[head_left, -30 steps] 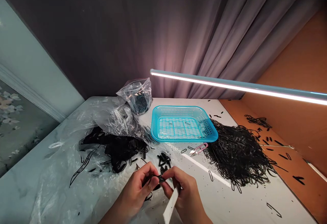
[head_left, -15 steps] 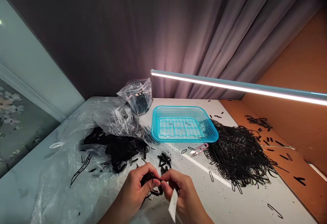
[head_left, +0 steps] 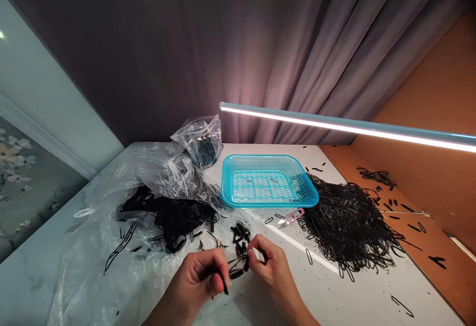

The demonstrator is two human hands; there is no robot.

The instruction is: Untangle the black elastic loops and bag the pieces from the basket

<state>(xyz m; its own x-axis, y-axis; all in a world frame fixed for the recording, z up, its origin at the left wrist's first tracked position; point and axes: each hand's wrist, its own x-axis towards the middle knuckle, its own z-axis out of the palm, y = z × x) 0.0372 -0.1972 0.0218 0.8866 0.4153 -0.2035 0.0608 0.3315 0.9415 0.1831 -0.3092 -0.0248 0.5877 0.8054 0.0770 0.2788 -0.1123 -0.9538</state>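
Note:
My left hand [head_left: 203, 279] is closed around a short black strip [head_left: 224, 284], whose end sticks out below the fingertips. Just to its right, my right hand [head_left: 269, 261] pinches thin black cord [head_left: 238, 262] at the fingertips; its far end runs toward the left hand, and I cannot tell whether the two pieces join. Beyond the fingers lies a little heap of short black pieces [head_left: 241, 233]. A bundle of black cloth-like strips [head_left: 182, 217] rests on clear plastic sheeting, left of the hands.
A blue perforated basket [head_left: 269, 201] stands behind the hands, with pink-handled thread snips [head_left: 292, 218] in front. To the right is a large pile of black cord loops [head_left: 349, 227]. A clear bag [head_left: 204, 147] with dark contents sits at the back. A lit tube lamp [head_left: 334, 125] hangs over the table.
My hands have moved apart from where their fingertips met, the right one up and right. The white strip that hung by the right hand no longer shows.

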